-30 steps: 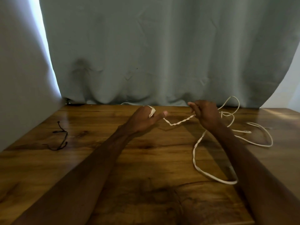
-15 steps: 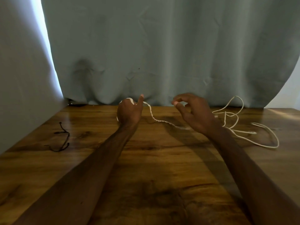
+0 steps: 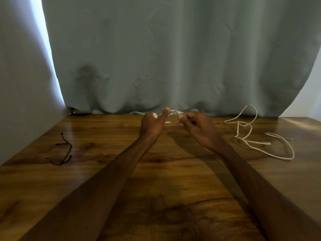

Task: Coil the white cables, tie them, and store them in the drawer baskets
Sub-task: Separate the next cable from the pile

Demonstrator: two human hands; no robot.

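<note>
head view: coiling the white cable at the far edge of the desk.
your left hand (image 3: pixel 152 124) grips turns of white cable (image 3: pixel 174 112) round curled fingers; your right hand (image 3: pixel 196 126) curls at the short strand, pinching or not i cannot tell. more lies looped on the desk (image 3: pixel 107 136), right. it looks light and limp: hold close to the coil.

Brown wooden table (image 3: pixel 173 197), near-centre: open wood, passable | table's far edge: hanging grey-green cloth curtain (image 3: pixel 173 58) closed it off | table's left: thin black cord (image 3: pixel 70 148) lay loose | table's right: thin white cable (image 3: pixel 258 143) sprawled in loops
</note>
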